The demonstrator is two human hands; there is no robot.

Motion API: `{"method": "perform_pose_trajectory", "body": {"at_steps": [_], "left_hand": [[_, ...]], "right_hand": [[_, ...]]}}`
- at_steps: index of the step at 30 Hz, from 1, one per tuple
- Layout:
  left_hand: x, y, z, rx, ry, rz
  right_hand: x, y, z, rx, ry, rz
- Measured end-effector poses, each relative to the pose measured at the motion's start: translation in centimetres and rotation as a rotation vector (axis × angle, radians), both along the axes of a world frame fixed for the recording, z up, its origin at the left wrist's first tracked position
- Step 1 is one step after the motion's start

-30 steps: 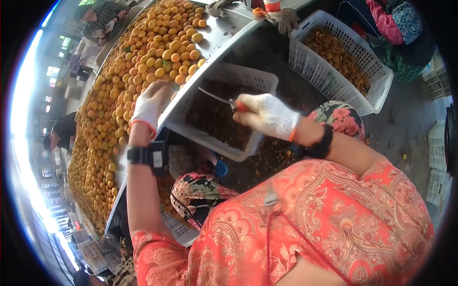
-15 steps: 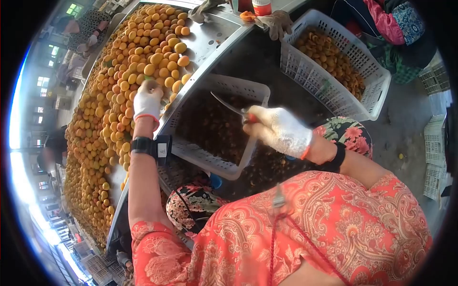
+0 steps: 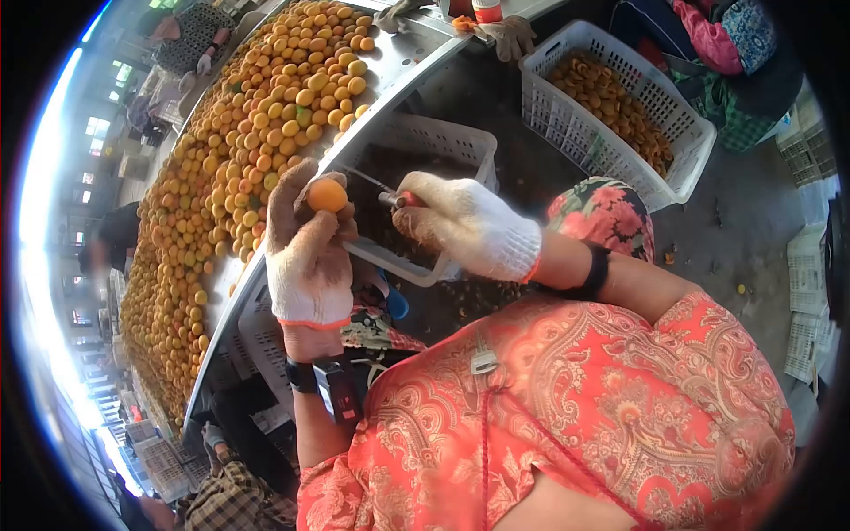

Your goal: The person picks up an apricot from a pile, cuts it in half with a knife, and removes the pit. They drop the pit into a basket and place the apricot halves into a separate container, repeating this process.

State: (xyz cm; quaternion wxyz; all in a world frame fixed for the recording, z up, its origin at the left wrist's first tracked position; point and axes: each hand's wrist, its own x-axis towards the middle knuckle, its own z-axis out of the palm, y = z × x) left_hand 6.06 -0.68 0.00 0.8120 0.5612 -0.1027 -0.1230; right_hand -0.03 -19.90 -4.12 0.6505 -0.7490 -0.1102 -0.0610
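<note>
Holding a small round orange fruit (image 3: 327,195) up in the left hand (image 3: 305,257), white knitted glove on, grip closed snug round the fruit from below, top peeking out. Gripping a thin metal knife with a red handle (image 3: 372,181) in the right hand (image 3: 465,226), also gloved, grip curled tight on the handle, blade tip pointing at the fruit and just beside it. Behind, a long shiny metal tabletop (image 3: 416,53) piled with a heap of little orange fruits (image 3: 239,150). Under the hands, a white plastic crate (image 3: 452,137); farther right, a second white plastic crate (image 3: 567,124) full of cut fruit.
</note>
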Motion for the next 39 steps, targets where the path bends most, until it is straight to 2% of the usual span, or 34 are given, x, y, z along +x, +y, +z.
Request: {"method": "perform_pose_trajectory", "body": {"at_steps": [5, 7, 11, 13, 20, 28, 32, 34, 37, 39], "left_hand": [[-2.5, 1.7, 0.8, 0.000, -0.085, 0.031], [-3.3, 1.7, 1.2, -0.009, -0.109, 0.053], [-4.6, 1.4, 2.1, 0.029, -0.095, 0.090], [-4.9, 1.5, 2.2, 0.031, -0.094, 0.093], [-5.2, 1.5, 2.4, 0.021, -0.077, 0.116], [-5.6, 1.0, 2.1, -0.021, -0.104, 0.148], [-5.8, 0.6, 2.1, -0.048, -0.130, 0.146], [-6.0, 0.4, 2.3, -0.045, -0.138, 0.152], [-6.6, -0.3, 2.9, -0.074, -0.125, 0.154], [-7.1, -1.0, 3.3, -0.133, -0.100, 0.243]], "right_hand": [[-1.6, 2.0, 1.8, -0.068, -0.022, 0.096], [-2.1, 2.3, 2.4, -0.054, 0.083, 0.151], [-2.5, 2.8, 2.4, -0.087, 0.053, 0.153], [-2.6, 2.9, 2.2, -0.149, -0.049, 0.107], [-3.1, 2.8, 2.4, -0.207, -0.081, 0.097], [-3.3, 3.3, 1.6, -0.259, -0.204, -0.034], [-3.7, 3.4, 1.6, -0.267, -0.167, -0.032], [-3.5, 3.8, 0.9, -0.298, -0.279, -0.125], [-3.8, 4.0, 1.3, -0.356, -0.254, -0.143], [-3.9, 4.2, 1.3, -0.350, -0.254, -0.144]]}}
